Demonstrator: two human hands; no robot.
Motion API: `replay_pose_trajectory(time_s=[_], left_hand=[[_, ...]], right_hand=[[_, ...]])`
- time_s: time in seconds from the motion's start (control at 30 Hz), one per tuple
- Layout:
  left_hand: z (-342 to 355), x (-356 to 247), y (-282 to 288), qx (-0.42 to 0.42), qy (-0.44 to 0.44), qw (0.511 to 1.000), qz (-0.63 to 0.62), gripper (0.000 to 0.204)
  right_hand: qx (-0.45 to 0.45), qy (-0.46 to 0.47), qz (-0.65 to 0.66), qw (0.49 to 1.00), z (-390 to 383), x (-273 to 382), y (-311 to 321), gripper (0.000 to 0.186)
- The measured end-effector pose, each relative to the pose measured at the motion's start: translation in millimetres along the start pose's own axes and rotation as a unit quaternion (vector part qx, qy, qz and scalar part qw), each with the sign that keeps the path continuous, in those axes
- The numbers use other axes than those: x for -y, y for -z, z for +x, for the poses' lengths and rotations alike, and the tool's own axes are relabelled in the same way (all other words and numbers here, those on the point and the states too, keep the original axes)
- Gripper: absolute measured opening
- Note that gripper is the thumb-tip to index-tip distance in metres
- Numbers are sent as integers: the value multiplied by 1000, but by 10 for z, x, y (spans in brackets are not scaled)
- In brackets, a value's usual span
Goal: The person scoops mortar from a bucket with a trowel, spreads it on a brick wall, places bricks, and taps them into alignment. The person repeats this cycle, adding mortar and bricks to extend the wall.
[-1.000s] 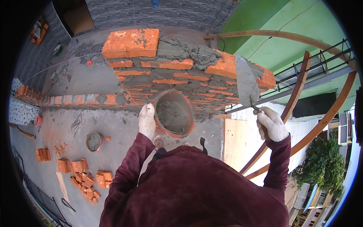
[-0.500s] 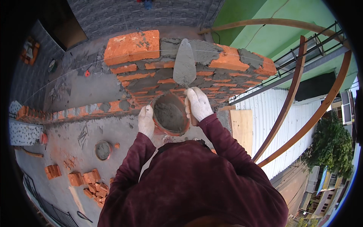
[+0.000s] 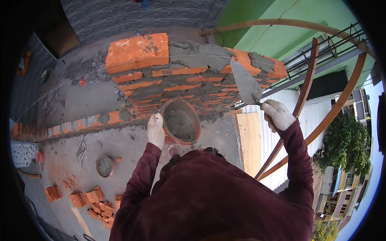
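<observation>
While our left hand (image 3: pixel 156 129) grips the bucket (image 3: pixel 191 108) by its left edge, our right hand (image 3: pixel 278 115) pinches the trowel (image 3: pixel 245 82), whose blade points forward and left.

Ahead of you stood a grey stone-clad wall (image 3: pixel 140 18), a dark doorway (image 3: pixel 58 30) toward its left; bare concrete floor (image 3: pixel 108 138) spread below. On your right were a green wall (image 3: pixel 261 36), white corrugated sheeting (image 3: pixel 277 116), a leafy tree (image 3: pixel 339 144) and daylit blue sky (image 3: pixel 373 136).
</observation>
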State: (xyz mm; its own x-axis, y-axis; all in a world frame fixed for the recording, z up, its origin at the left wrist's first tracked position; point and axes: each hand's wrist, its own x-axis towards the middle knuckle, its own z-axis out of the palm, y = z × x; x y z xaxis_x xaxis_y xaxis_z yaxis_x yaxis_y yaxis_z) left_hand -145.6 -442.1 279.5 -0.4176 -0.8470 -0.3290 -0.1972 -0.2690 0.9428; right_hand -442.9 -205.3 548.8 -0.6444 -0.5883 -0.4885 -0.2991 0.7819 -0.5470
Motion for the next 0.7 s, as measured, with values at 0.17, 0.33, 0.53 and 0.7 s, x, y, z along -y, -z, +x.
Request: replay_pose_trajectory(time_s=[0.17, 0.33, 0.53, 0.7], left_hand=[[76, 13, -112, 26, -70, 997, 13, 47], [171, 102, -127, 52, -64, 996, 37, 47], [175, 164, -92, 52, -52, 997, 4, 43], [193, 102, -110, 67, -50, 996, -4, 42]], right_hand=[[58, 37, -99, 993, 131, 1068, -68, 43], [63, 63, -230, 969, 462, 1572, -28, 47], [29, -20, -204, 978, 336, 1615, 48, 37], [57, -61, -234, 969, 350, 1403, 235, 36]])
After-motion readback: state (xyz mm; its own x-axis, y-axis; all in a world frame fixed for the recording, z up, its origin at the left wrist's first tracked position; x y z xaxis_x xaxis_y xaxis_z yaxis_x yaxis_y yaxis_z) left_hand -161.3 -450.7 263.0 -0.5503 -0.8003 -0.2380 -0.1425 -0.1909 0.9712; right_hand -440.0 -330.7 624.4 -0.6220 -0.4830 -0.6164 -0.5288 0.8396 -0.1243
